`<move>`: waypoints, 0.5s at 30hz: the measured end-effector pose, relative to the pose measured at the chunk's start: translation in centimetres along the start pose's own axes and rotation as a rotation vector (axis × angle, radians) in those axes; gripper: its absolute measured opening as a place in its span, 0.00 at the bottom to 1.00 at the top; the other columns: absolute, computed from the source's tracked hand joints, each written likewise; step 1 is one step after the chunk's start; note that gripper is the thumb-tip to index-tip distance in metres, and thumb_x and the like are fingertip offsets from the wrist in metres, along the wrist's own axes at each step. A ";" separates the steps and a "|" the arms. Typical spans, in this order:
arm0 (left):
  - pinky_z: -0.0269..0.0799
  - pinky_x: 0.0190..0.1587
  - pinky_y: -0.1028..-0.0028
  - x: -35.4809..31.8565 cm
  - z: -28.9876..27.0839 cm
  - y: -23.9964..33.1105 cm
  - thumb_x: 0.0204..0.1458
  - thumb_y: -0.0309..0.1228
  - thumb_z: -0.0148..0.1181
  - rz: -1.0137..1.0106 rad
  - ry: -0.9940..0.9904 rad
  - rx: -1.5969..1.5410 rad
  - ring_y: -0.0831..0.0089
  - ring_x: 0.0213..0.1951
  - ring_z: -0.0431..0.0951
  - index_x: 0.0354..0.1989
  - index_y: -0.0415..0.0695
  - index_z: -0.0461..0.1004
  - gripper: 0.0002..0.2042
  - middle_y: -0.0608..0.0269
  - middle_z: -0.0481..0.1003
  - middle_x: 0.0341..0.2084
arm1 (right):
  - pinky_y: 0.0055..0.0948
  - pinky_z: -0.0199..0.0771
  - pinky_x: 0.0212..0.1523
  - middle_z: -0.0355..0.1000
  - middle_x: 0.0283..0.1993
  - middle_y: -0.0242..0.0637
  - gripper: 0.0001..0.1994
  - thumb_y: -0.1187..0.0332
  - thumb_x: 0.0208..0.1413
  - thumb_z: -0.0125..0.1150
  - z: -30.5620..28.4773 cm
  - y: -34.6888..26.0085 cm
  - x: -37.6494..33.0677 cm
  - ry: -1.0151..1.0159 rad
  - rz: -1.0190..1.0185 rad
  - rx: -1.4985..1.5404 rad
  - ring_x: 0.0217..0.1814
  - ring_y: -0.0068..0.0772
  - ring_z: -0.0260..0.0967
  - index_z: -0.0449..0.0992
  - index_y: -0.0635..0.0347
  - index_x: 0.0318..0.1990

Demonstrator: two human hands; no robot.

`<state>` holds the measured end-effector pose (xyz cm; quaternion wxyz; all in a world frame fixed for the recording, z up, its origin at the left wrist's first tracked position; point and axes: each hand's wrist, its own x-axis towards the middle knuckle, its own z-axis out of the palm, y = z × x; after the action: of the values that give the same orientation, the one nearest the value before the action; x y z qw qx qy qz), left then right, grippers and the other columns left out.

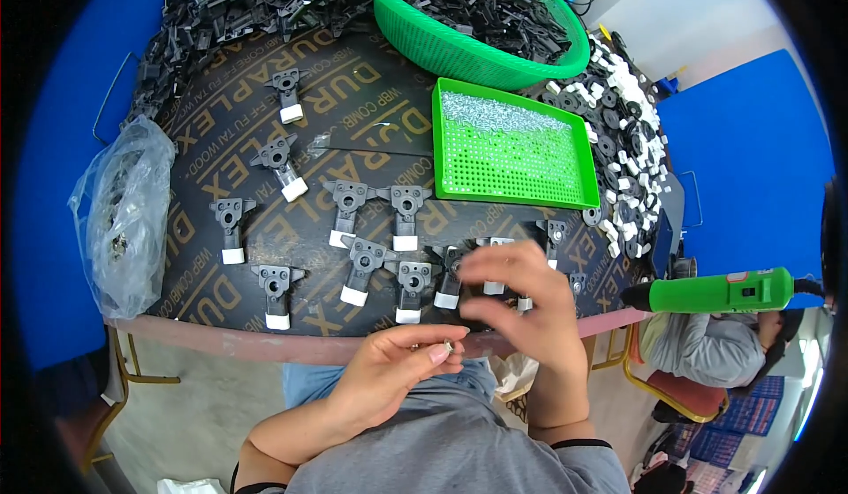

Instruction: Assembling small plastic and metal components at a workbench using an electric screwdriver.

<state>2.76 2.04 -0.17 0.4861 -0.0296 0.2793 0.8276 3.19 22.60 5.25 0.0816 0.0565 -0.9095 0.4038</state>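
Note:
My left hand (406, 361) is in front of the table edge, its fingers curled round small shiny metal pieces (449, 347) that peek out by the thumb tip; their exact kind is too small to make out. Over the table, my right hand (534, 304) has thumb and forefinger spread apart, with nothing visible between them. Its fingertips are close to a black plastic part with a white end cap (447, 298). More such black parts lie in loose rows, among them one at the left (276, 292) and one in the middle (414, 286). My right hand partly covers several of them.
A green perforated tray (521, 189) holds many small silvery pieces. Behind it stands a green basket (442, 48) of black parts. Black rings and white caps (627, 167) are heaped at the right. A green electric screwdriver (724, 291) and a clear plastic bag (132, 229) flank the table.

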 end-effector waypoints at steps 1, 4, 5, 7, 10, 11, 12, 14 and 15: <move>0.74 0.53 0.68 0.0 0.0 0.1 0.61 0.24 0.51 -0.001 -0.002 -0.002 0.71 0.47 0.76 0.53 0.35 0.72 0.14 0.57 0.76 0.44 | 0.36 0.68 0.50 0.77 0.44 0.36 0.16 0.71 0.37 0.74 -0.4 -0.6 -0.2 -0.106 -0.016 0.168 0.48 0.38 0.71 0.81 0.58 0.38; 0.73 0.54 0.67 -0.1 0.0 0.3 0.61 0.24 0.51 -0.002 -0.039 0.002 0.69 0.50 0.76 0.53 0.35 0.72 0.14 0.55 0.75 0.47 | 0.33 0.67 0.48 0.77 0.42 0.35 0.15 0.71 0.36 0.75 0.2 -1.5 -0.7 -0.170 -0.070 0.235 0.45 0.36 0.70 0.82 0.58 0.36; 0.73 0.55 0.67 -0.1 -0.2 0.2 0.61 0.24 0.51 -0.017 -0.048 0.011 0.68 0.51 0.75 0.53 0.35 0.72 0.14 0.54 0.75 0.48 | 0.32 0.67 0.47 0.77 0.41 0.35 0.14 0.71 0.36 0.76 0.3 -1.6 -0.8 -0.181 -0.088 0.239 0.44 0.35 0.70 0.82 0.57 0.35; 0.72 0.56 0.66 -0.1 -0.4 0.3 0.61 0.24 0.51 -0.026 -0.053 0.018 0.68 0.52 0.75 0.53 0.35 0.72 0.14 0.53 0.75 0.49 | 0.33 0.67 0.47 0.77 0.40 0.34 0.12 0.72 0.37 0.75 0.3 -1.6 -0.3 -0.198 -0.073 0.258 0.43 0.34 0.70 0.82 0.57 0.33; 0.72 0.57 0.65 -0.5 -0.2 0.8 0.63 0.26 0.49 -0.014 -0.004 -0.012 0.67 0.53 0.74 0.54 0.35 0.71 0.14 0.53 0.74 0.50 | 0.32 0.70 0.44 0.77 0.36 0.33 0.08 0.74 0.40 0.73 0.3 -1.6 0.9 -0.245 -0.037 0.287 0.41 0.33 0.71 0.82 0.59 0.31; 0.71 0.57 0.64 -0.5 -0.4 1.2 0.63 0.27 0.47 0.005 0.016 -0.032 0.65 0.53 0.74 0.56 0.35 0.69 0.15 0.52 0.73 0.51 | 0.30 0.71 0.41 0.77 0.35 0.33 0.06 0.75 0.42 0.71 0.7 -1.4 1.7 -0.160 0.044 0.243 0.38 0.32 0.72 0.81 0.60 0.30; 0.70 0.58 0.63 -0.6 -0.4 1.4 0.64 0.27 0.45 0.021 0.035 -0.053 0.63 0.54 0.74 0.59 0.35 0.67 0.16 0.51 0.72 0.52 | 0.28 0.72 0.38 0.77 0.34 0.34 0.04 0.76 0.44 0.70 1.0 -1.3 2.6 -0.074 0.128 0.197 0.36 0.30 0.73 0.81 0.61 0.29; 0.70 0.58 0.62 -0.8 -0.3 1.6 0.65 0.27 0.44 0.034 0.021 -0.040 0.61 0.56 0.73 0.61 0.36 0.64 0.17 0.50 0.72 0.53 | 0.27 0.73 0.33 0.77 0.32 0.36 0.03 0.77 0.47 0.67 2.5 0.2 5.2 0.013 0.124 0.071 0.32 0.30 0.74 0.81 0.63 0.31; 0.70 0.59 0.61 -1.1 -0.2 1.8 0.65 0.28 0.43 0.054 0.014 -0.029 0.59 0.57 0.72 0.63 0.36 0.62 0.19 0.49 0.71 0.54 | 0.27 0.73 0.33 0.77 0.32 0.37 0.03 0.77 0.48 0.66 3.3 0.9 6.2 0.048 0.129 0.022 0.32 0.31 0.74 0.81 0.63 0.32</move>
<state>1.79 0.44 0.81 0.4612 -0.0349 0.2713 0.8441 -3.42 20.50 3.66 0.0768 -0.0110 -0.9045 0.4193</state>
